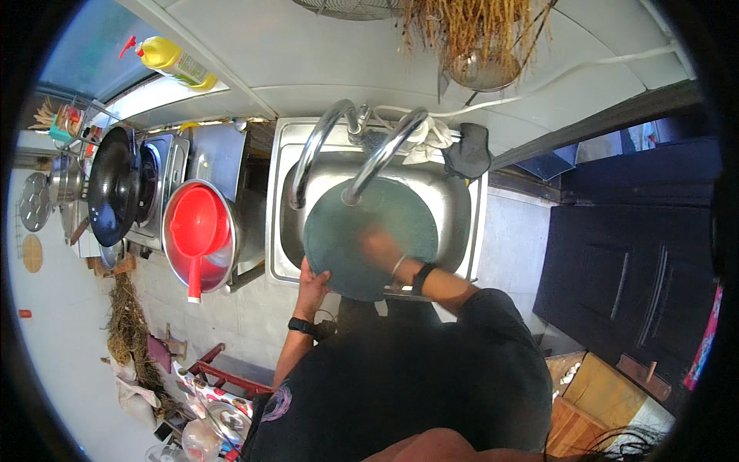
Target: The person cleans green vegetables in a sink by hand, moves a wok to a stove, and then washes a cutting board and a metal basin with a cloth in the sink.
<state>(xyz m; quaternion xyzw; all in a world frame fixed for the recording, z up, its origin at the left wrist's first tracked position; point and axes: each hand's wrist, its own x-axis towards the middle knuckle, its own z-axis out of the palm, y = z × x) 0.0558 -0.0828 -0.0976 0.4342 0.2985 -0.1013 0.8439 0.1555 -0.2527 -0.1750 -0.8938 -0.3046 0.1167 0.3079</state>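
Note:
A large round dark-green board (340, 231) rests tilted over the stainless-steel sink (456, 242), its near edge past the front rim. My left hand (313, 287) grips the board's lower left edge, with the thumb on top. Over the middle of the board is my right hand (378, 242), blurred, with its fingers towards the surface; whether it holds anything cannot be made out. Two curved chrome taps (314, 150) arch over the sink, and the mouth of the right-hand tap (351, 196) is above the board's upper part.
Left of the sink stands a metal basin (231, 254) holding a red plastic ladle (196, 222). Beyond it a black wok (112, 187) leans by the gas stove (173, 161). A pale cloth (430, 141) and a dark cloth (466, 150) hang behind the sink. At right is a dark door (612, 260).

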